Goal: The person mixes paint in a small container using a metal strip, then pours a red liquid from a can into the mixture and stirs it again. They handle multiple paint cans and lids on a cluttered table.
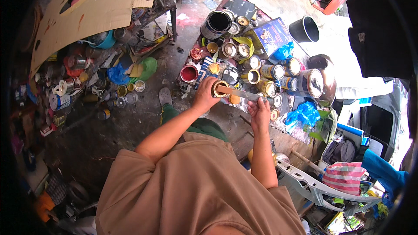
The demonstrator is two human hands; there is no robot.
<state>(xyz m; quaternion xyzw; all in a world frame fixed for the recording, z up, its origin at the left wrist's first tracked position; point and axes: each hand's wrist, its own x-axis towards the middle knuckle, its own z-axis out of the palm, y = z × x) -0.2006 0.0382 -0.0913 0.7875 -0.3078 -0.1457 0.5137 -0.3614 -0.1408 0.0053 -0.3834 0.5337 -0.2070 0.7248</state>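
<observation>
My left hand is wrapped round the side of a small open paint can with a yellowish rim. Between the fingers of my right hand is the end of a long flat stirring strip. Its left part is orange-brown, as if coated in paint, and lies over the can's mouth; the right part is grey. How deep the strip reaches into the can is hard to tell. Just beyond my left hand stands an open can of red paint.
Many cans crowd the low table, among them a large black-mouthed can and a silver-lidded can. A blue plastic bag lies at the right. A black bucket stands beyond. Cardboard and several small cans are at the left.
</observation>
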